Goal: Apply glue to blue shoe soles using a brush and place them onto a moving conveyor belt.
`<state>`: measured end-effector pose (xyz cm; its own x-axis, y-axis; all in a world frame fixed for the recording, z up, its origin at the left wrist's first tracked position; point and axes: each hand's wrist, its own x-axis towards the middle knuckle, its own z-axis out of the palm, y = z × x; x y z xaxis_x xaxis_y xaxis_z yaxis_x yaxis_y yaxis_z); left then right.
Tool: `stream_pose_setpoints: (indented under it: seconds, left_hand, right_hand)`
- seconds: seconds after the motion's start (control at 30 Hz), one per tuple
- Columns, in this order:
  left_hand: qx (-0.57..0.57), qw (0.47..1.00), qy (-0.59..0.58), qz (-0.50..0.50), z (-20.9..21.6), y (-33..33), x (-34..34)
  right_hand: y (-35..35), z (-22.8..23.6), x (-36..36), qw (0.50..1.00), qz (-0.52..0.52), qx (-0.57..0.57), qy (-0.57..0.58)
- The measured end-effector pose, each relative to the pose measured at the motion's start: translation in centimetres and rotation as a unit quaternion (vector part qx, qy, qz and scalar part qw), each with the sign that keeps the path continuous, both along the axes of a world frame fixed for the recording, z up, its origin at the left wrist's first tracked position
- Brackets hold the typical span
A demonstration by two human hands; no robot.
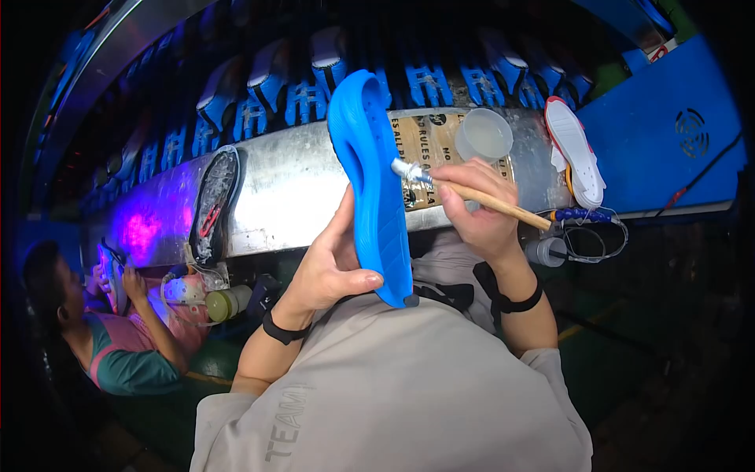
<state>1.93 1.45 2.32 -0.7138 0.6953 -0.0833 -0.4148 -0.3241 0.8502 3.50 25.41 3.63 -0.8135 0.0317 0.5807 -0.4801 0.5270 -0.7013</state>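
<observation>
A blue shoe sole (383, 204) stands tilted upright in front of me, its hollow inner side turned to the right. My left hand (329, 263) is closed round its lower part, the thumb pressed near the bottom end. In my right hand (478, 206) is a brush (491, 204) with a wooden handle, gripped between thumb and fingers. The brush's whitish bristle end points left and is at the inner side of the sole; whether it touches cannot be told. Behind that hand, a translucent plastic cup (484, 134) sits on brown printed cardboard (429, 138).
A metal bench (287, 197) runs across ahead, with a dark sole (214, 206) on its left. A white sole with red edging (572, 153) lies right, beside a blue machine panel (668, 134). Shoes on blue holders (267, 82) line the back. A co-worker (130, 338) sits left.
</observation>
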Motion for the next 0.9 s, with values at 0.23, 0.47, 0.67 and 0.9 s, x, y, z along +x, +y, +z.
stream_pose_setpoints:
  seconds: [0.23, 0.47, 0.67, 0.9]
  left_hand:
    - [0.021, 1.000, -0.017, 0.004, -0.7, -0.6, -0.7]
    - [0.030, 0.999, -0.030, 0.019, -0.1, -0.7, -1.1]
    - [0.019, 1.000, 0.002, 0.023, 0.4, -0.2, -1.0]
    - [0.033, 0.998, 0.016, 0.058, -0.3, -0.4, -1.2]
  right_hand:
    - [-0.7, -0.3, 1.8, 0.998, 0.024, -0.029, -0.046]
    - [-0.5, 1.0, 2.7, 0.990, 0.070, -0.072, -0.100]
    - [-0.7, 1.0, 2.1, 0.992, 0.037, -0.096, -0.076]
    - [-0.7, 1.4, 3.3, 0.995, 0.072, -0.033, -0.053]
